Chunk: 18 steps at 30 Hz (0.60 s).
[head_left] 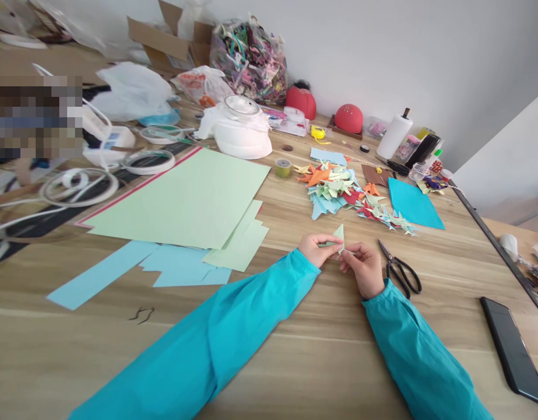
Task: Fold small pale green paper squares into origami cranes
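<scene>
Left hand point(315, 249) pinches small, pointed, pale-green folded paper point(341, 233) over brown wooden table point(295, 361); right hand point(365, 267) pinches its low end. Looks like folding step. Next fold seems to need steady, light touch.

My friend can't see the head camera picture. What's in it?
A left hand and a right hand hold a folded green paper over a wooden table. Beyond lies a pile of colorful folded paper; scissors lie by the right hand.

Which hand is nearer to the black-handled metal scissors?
Right. The right hand is just to the left of the black-handled metal scissors; the left hand is farther left, on the other side of the right hand.
</scene>
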### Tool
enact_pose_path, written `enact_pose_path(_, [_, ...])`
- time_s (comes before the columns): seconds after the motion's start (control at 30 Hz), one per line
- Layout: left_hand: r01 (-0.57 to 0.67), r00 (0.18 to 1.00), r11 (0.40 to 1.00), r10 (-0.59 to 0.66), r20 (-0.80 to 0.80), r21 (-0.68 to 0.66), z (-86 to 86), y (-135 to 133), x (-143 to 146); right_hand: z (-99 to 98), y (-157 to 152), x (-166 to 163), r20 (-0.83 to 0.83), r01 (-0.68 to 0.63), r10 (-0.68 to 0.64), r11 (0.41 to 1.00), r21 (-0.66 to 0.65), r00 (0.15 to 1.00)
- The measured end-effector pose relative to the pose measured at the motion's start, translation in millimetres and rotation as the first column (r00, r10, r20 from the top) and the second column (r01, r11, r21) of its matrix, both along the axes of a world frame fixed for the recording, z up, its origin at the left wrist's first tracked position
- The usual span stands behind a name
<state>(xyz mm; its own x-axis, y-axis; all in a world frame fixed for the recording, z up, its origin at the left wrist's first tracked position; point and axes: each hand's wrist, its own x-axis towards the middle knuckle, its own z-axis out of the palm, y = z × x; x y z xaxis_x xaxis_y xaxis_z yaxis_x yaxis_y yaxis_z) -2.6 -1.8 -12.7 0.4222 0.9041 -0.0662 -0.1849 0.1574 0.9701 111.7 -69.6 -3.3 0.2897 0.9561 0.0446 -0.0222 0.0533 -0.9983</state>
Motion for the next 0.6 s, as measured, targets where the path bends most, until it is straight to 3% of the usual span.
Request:
enact_pose_path(0.37, [-0.082, 0.996, 0.996, 0.081, -0.03, -0.031, 8.2, -3.8, 0.2, 1.6, -1.6, -2.3, 0.037, -0.019, 0.018, 0.999, 0.04, 0.999])
enact_pose_path(0.6, [-0.038, 0.999, 0.997, 0.038, 0.001, -0.061, 10.3, -3.8, -0.5, 0.2, -2.1, 0.2, 0.004, -0.019, 0.019, 0.999, 0.046, 1.0])
